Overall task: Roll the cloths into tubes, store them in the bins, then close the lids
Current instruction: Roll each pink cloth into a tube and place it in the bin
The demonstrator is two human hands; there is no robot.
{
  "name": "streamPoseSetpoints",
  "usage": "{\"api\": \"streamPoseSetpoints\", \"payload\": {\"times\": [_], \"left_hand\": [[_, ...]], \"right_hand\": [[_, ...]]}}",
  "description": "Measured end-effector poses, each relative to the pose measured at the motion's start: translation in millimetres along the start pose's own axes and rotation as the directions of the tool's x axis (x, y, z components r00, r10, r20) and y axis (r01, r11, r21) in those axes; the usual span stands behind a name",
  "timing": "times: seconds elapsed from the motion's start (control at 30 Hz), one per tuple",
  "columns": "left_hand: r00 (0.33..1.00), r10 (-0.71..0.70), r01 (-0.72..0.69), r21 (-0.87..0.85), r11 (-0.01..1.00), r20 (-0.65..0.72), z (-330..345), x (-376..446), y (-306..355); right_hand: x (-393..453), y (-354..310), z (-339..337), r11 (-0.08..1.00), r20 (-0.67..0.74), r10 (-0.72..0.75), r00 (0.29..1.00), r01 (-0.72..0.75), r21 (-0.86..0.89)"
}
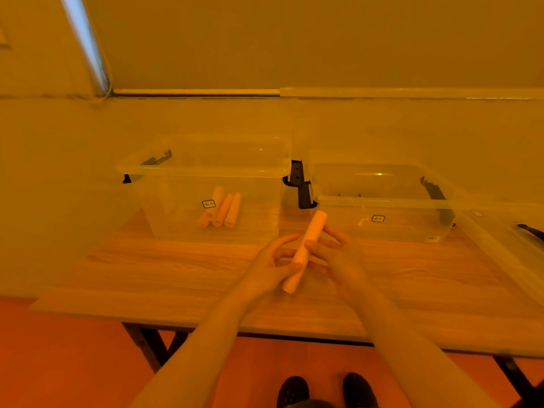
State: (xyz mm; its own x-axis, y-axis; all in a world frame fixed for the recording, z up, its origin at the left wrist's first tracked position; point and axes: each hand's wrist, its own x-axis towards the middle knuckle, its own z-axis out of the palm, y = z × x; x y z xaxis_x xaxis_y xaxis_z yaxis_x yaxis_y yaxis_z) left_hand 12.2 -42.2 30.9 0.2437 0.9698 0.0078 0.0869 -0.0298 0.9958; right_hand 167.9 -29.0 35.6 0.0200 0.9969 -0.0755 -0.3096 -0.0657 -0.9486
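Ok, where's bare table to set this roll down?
Bare wood runs along the table front edge, left of the left hand, and right of the right hand. Crowded behind: left bin, right bin, lid at far right.

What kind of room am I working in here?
Likely a plain indoor room set up for a sorting task: a wooden folding table against a bare wall, two clear plastic bins on it, and a window blind upper left.
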Motion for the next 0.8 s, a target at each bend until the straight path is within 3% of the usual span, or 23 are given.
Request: {"api": "streamPoseSetpoints", "payload": {"times": [0.2,0.4,0.8], "left_hand": [[0.996,0.076,-0.074,0.058,0.996,-0.044,-3,-12,17],[0.983,0.175,-0.172,0.044,0.984,-0.058,-26,-13,58],[0.963,0.232,-0.212,0.153,0.965,-0.135,-128,53,160]], "right_hand": [[-9,-20,24,0.993,0.014,-0.048,0.999,0.049,-0.11],[-11,-64,57,0.983,0.091,-0.143,0.986,0.152,-0.105],[68,-157,165,0.994,0.207,-0.093,0.974,0.104,-0.041]]}}
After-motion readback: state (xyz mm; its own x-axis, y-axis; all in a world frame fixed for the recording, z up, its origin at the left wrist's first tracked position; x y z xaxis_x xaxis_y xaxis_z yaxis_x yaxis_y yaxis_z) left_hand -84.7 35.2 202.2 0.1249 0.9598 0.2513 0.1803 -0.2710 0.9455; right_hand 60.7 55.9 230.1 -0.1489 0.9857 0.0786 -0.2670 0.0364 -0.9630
